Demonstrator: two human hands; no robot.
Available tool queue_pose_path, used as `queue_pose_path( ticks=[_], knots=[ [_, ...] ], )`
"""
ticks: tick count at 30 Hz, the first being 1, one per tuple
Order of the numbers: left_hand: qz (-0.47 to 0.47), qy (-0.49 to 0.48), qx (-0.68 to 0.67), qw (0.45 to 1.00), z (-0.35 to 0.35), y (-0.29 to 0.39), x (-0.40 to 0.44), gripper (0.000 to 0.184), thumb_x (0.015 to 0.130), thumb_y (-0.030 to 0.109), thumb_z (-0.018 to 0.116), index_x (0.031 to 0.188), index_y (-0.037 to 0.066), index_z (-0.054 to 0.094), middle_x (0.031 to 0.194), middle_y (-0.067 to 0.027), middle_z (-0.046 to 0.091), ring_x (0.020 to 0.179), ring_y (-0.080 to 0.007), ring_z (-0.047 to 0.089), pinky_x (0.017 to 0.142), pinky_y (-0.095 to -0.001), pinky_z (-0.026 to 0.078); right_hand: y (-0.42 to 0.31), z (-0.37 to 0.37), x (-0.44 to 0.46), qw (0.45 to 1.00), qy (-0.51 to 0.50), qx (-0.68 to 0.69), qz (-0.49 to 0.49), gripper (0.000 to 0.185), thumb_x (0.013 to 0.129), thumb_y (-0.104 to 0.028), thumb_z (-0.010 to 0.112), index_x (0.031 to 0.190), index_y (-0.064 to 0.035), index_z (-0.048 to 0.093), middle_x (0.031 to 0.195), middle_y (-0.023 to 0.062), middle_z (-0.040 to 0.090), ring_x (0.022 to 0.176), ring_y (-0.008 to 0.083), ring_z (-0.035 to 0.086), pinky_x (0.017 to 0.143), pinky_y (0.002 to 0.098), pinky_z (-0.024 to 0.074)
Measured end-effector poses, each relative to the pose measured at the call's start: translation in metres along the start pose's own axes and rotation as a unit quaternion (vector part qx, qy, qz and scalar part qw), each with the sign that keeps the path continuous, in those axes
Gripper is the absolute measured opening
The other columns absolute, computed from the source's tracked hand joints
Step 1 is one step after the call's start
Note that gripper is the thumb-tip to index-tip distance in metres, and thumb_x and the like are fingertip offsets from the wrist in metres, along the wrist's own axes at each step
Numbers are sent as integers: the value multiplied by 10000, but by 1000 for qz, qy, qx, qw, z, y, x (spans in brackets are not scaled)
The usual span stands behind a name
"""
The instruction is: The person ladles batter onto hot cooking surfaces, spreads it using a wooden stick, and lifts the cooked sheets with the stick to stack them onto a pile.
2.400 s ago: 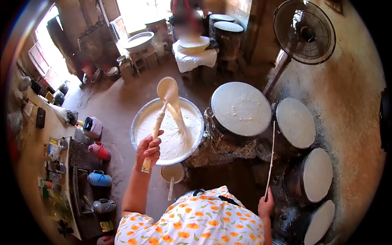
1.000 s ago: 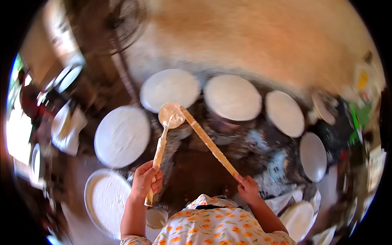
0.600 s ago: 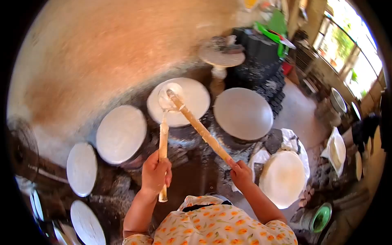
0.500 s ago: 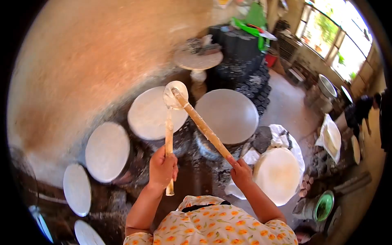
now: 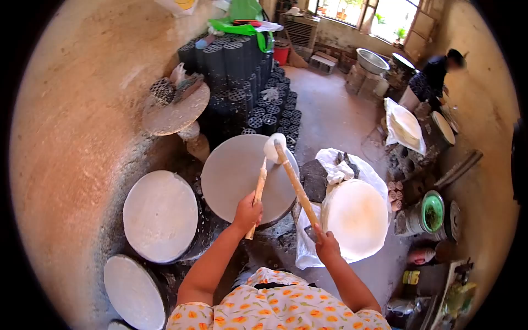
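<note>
In the head view, my left hand (image 5: 247, 213) is closed around a short wooden stick (image 5: 257, 198), its narrow tip smeared pale. My right hand (image 5: 328, 246) grips the long wooden handle of a ladle (image 5: 297, 184). The ladle's round white-coated bowl is over the far right part of a large grey round griddle (image 5: 231, 170), close to the stick's tip. Whether the bowl touches the surface I cannot tell. Beside my right hand lies a thick stack of thin round white sheets (image 5: 357, 220) on white plastic (image 5: 379, 177).
White-topped round griddles (image 5: 160, 215) (image 5: 135, 291) stand to the left. Behind are black honeycomb coal briquettes (image 5: 236, 66) and a round stone-like stand (image 5: 179, 115). A person (image 5: 432, 80) bends at the far right near another white stack (image 5: 404, 124). A green basin (image 5: 433, 213) stands at right.
The view has swung right. Both hands, with the stick and ladle, have moved from by the white-topped griddle to over the grey one. The ladle's bowl has turned.
</note>
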State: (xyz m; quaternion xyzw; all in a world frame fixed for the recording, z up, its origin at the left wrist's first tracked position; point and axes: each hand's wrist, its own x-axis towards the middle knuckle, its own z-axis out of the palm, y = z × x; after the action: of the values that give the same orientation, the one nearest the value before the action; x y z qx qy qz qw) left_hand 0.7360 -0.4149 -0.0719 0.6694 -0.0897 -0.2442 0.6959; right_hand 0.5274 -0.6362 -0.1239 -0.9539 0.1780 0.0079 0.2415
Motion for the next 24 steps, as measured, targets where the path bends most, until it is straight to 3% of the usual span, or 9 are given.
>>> queue_pose_path(
  ticks=[2,3,4,10,16,20,22,23,24],
  knots=[
    [5,-15,35,999,-19,-19,22,172,833,76,459,964,1,542,576,-52,496,406,-175,496,385,-306,423,-12,5,-11,996,-19,-52,65,718,766,-79,614,1396,-300,350,939,180,518,818,369,580,717,457,494],
    [156,26,244,957,-35,-37,35,252,818,95,496,1045,-2,545,623,-81,530,470,-222,541,439,-348,458,-21,5,-16,995,-27,-59,81,726,752,-90,627,1391,-302,357,946,174,526,811,364,583,705,459,495],
    [297,67,433,848,-48,-46,43,345,803,114,533,1127,-5,548,671,-109,564,533,-270,586,494,-391,493,-27,9,-22,995,-14,-56,87,720,748,-75,620,1387,-293,368,933,166,533,808,362,584,706,457,495],
    [297,14,610,734,-86,35,38,452,798,167,586,1228,35,539,883,-111,569,679,-310,609,558,-416,504,-41,21,-37,996,73,19,41,629,738,8,562,1326,-194,470,846,153,566,791,336,584,719,419,485],
    [393,76,601,691,-95,97,31,423,803,134,594,1217,58,562,814,-115,558,635,-291,594,530,-377,491,-43,28,-42,983,140,116,-16,656,721,36,532,1333,-191,469,857,164,587,799,364,567,724,445,468],
    [444,124,520,720,-87,119,24,385,842,109,574,1215,16,553,788,-98,567,583,-222,585,504,-336,477,-41,32,-43,983,124,138,9,543,752,50,525,1274,-102,531,877,157,602,830,297,600,755,351,473],
    [307,115,201,923,-80,118,22,363,887,118,544,1226,-11,530,757,-61,563,530,-133,547,473,-278,456,-38,37,-42,982,121,144,12,540,752,53,527,1269,-104,536,884,156,605,834,295,601,757,349,472],
    [306,116,203,923,-79,124,18,363,887,118,544,1226,-11,530,757,-61,563,530,-133,547,473,-278,456,-38,39,-42,982,120,148,17,536,753,55,529,1264,-105,540,890,156,607,837,293,602,759,347,472],
    [244,74,63,965,-78,135,13,367,899,128,530,1238,-10,518,745,-46,554,512,-105,525,458,-248,440,-39,39,-41,982,119,149,15,536,753,55,529,1264,-105,540,890,156,607,837,293,602,759,347,472]
  ],
)
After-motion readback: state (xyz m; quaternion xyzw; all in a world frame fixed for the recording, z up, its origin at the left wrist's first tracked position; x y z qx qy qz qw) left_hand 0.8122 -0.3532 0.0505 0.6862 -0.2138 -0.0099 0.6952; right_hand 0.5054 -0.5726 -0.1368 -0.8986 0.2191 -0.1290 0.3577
